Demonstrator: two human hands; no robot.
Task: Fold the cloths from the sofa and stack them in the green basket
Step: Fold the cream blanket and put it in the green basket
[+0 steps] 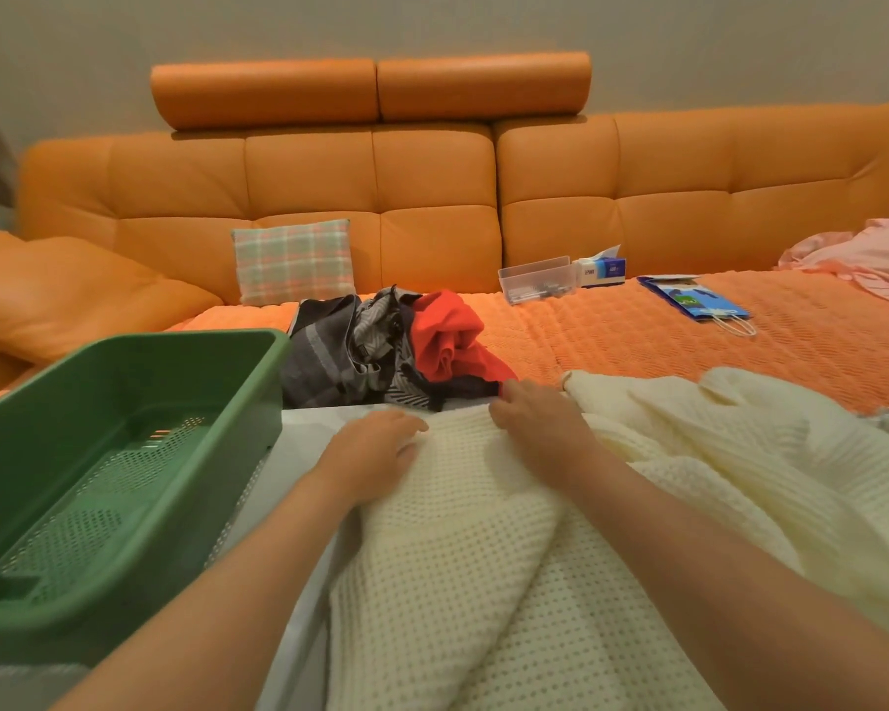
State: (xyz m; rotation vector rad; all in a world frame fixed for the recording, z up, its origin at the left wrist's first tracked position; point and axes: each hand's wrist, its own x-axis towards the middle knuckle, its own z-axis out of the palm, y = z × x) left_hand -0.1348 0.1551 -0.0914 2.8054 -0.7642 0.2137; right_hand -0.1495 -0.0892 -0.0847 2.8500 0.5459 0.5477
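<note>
A cream waffle-knit cloth [463, 546] lies spread over a white surface [304, 438] in front of me, its right part bunched up. My left hand [375, 451] grips the cloth's far left edge. My right hand [540, 428] grips the far edge a little to the right. The green basket [124, 382] stands at my left with nothing inside. On the sofa seat behind it lies a heap with a red cloth [450, 336] and a grey and black patterned cloth [340, 346].
The orange sofa [432, 187] spans the back. On it sit a plaid cushion [293, 261], a clear plastic box [537, 279], a tissue box [604, 269], a blue paper bag [699, 300] and a pink cloth [863, 259] at far right.
</note>
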